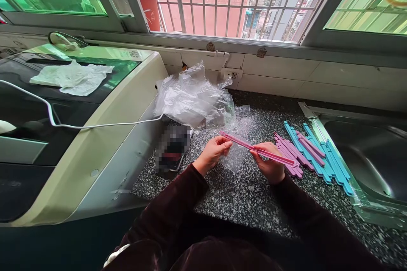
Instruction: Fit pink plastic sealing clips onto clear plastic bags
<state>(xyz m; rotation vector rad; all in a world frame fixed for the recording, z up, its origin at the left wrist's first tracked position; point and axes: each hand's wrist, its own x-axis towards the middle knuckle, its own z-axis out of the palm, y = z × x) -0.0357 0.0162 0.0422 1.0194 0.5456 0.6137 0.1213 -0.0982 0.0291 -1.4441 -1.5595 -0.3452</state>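
Observation:
A pink bag sealing clip (238,140) slants across the space between my hands. My right hand (270,165) is closed around its middle and right part, with the thumb underneath. At the clip's left end my left hand (213,155) is closed in a pinch, fingertips at the edge of a small clear plastic bag (234,159). The bag hangs below the clip and spreads toward the counter; how much of it lies inside the clip cannot be made out. Beside my right hand lie several pink clips (288,152) and several blue clips (337,163) in a loose pile.
Crumpled clear plastic bags (197,97) are heaped against the wall. A phone-like object (171,148), partly blurred, lies left of my hands on the speckled counter (241,203). At left stands a large appliance (124,123) with a white cable (104,126); a metal sink (365,152) is at right.

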